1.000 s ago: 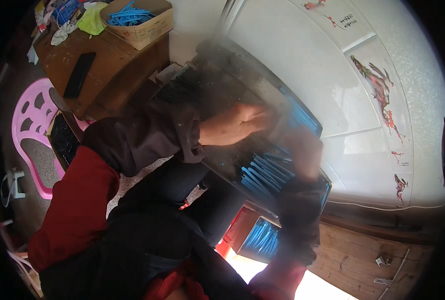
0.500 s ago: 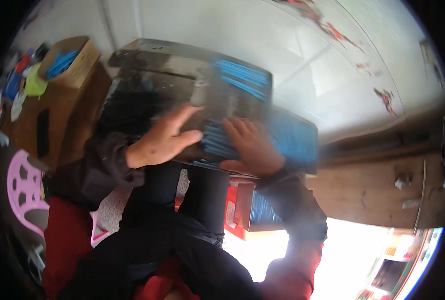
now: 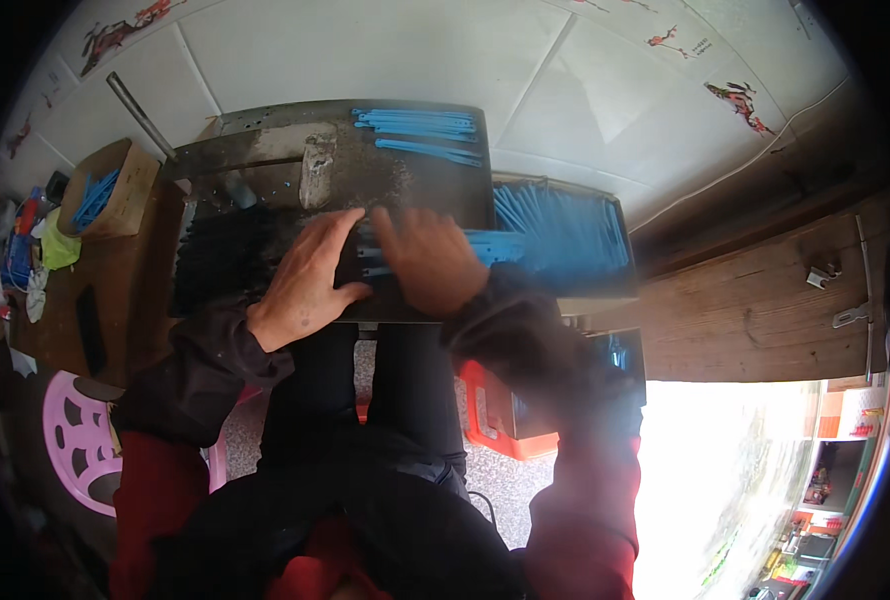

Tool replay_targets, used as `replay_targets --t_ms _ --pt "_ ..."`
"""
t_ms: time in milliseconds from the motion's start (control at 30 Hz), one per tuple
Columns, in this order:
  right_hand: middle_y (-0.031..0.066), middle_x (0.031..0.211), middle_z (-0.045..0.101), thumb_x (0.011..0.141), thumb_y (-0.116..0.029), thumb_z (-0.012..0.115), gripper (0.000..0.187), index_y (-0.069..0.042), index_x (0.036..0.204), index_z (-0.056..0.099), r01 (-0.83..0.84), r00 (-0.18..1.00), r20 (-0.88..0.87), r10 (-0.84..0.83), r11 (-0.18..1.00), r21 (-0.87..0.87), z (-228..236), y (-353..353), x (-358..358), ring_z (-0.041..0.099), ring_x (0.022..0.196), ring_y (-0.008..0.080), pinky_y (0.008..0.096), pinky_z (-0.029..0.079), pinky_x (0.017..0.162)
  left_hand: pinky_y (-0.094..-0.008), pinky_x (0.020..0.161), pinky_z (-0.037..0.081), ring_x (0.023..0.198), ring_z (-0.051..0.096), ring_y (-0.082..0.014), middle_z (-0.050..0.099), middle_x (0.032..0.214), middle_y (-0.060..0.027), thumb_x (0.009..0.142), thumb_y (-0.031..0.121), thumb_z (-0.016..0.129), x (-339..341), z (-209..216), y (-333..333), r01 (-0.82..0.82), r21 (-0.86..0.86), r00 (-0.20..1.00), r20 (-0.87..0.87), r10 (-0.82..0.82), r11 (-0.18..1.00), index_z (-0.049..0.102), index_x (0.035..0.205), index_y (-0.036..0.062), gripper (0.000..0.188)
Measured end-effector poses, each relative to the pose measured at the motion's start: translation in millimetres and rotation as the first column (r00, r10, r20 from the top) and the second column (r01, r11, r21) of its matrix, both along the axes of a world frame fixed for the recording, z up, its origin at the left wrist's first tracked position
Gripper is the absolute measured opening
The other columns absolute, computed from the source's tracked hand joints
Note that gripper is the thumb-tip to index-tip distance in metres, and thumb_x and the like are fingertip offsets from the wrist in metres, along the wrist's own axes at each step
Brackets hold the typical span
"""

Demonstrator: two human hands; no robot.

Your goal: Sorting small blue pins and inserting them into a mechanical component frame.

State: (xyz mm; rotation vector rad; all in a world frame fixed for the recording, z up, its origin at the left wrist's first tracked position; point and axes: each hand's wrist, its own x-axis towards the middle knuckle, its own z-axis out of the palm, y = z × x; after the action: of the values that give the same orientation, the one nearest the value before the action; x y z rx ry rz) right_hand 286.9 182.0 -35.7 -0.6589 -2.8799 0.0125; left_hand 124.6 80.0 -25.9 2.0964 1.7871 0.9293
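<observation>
My left hand (image 3: 310, 270) hovers at the near middle of the dark worktop (image 3: 430, 190), fingers stretched out and thumb apart, holding nothing. Close to its right, my right hand (image 3: 430, 262) is spread over a bunch of blue plastic strips (image 3: 495, 245); motion blurs it, and its palm hides part of the bunch. More blue strips (image 3: 420, 123) lie side by side along the far right edge. To the left of my left hand is a dark pile of thin black pieces (image 3: 220, 255), too dim to make out well.
A tray heaped with blue strips (image 3: 555, 225) adjoins the worktop's right side. At left, a cardboard box (image 3: 130, 200) with blue pieces stands on a brown cabinet. A metal rod (image 3: 142, 115) rises at the back left. Below are a pink chair (image 3: 65, 435) and a red stool (image 3: 485, 420).
The view has swung, shifting the worktop leftward in the picture. My right hand has moved left, closer to my left hand. My left hand keeps its spread shape.
</observation>
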Motion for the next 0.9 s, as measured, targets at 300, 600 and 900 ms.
replay_targets --t_ms 300,600,900 --pt "0.0164 0.092 0.058 0.057 -0.001 0.067 0.059 -0.001 0.113 0.051 -0.197 0.598 -0.790 0.136 0.980 0.019 51 -14 2 0.059 0.081 0.0365 0.0409 0.049 0.069 -0.0348 0.094 0.042 0.110 0.055 -0.0238 0.056 0.121 -0.0151 0.074 0.006 0.074 -5 28 -25 0.049 0.187 0.806 0.573 -0.149 0.981 0.038 0.133 -0.0020 0.070" --pt "0.0243 0.103 0.052 0.065 -0.004 0.067 0.055 0.002 0.115 0.045 -0.092 0.473 -0.875 -0.104 0.982 -0.167 10 -30 1 0.052 0.097 0.0436 0.0461 0.043 0.080 -0.0408 0.095 0.045 0.086 0.062 -0.0221 0.056 0.079 -0.0050 0.078 0.013 0.073 64 44 42 -0.051 0.390 0.636 0.722 -0.271 0.919 0.041 0.129 -0.0041 0.062" --pt "0.0253 0.081 0.064 0.069 -0.005 0.065 0.049 -0.002 0.112 0.043 0.672 0.502 -0.244 -0.830 0.552 -0.494 12 70 159 0.065 0.072 0.0399 0.0451 0.052 0.059 -0.0372 0.083 0.048 0.092 0.063 -0.0281 0.064 0.095 -0.0158 0.073 0.013 0.074 15 39 13 0.301 0.246 0.757 0.526 -0.387 0.922 0.060 0.106 -0.0047 0.040"
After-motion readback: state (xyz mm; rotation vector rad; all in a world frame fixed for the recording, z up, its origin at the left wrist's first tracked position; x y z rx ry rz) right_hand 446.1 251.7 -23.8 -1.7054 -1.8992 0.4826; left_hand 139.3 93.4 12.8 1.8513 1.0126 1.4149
